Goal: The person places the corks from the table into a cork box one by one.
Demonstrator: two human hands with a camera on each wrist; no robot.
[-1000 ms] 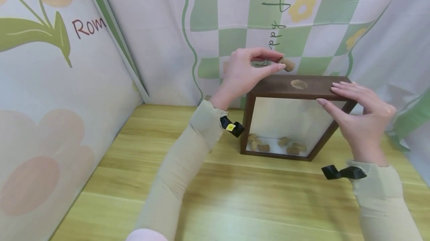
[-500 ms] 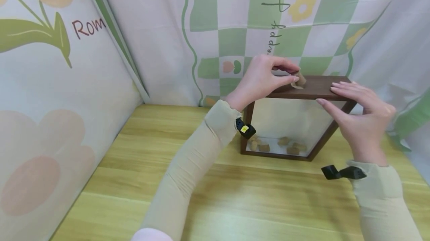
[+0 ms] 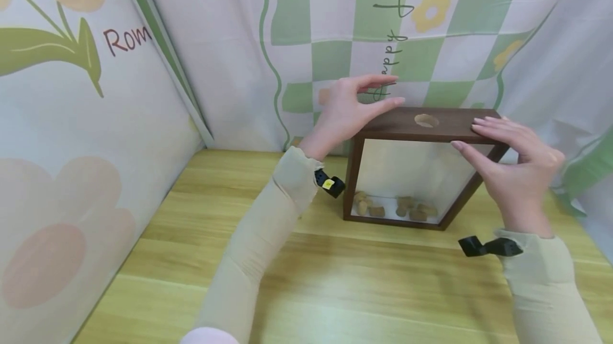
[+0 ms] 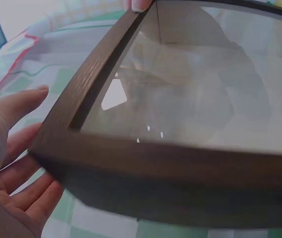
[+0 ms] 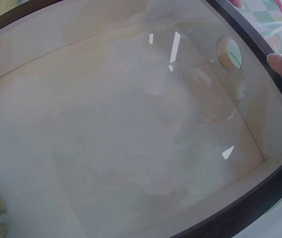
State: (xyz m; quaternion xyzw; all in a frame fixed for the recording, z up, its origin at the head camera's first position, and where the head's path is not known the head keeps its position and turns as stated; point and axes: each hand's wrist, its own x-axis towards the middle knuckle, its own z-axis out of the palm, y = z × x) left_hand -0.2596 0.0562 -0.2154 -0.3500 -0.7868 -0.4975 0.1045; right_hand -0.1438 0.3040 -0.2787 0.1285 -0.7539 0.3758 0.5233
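Box (image 3: pixel 397 127), clear-fronted, stands upright near the tabletop's (image 3: pixel 306 291) back edge, toward its far right corner; corks (image 3: pixel 377 211) lie inside at the bottom. Left hand (image 3: pixel 341 112) grip: spread, nothing between thumb and fingers, near the box's upper left corner (contact cannot be told). Right hand (image 3: pixel 522 171) grip: spread, fingers on the top, thumb at its front edge. Recommended: brace the box right-handed; centre any cork endwise over the hole (image 3: pixel 426 121) before release.
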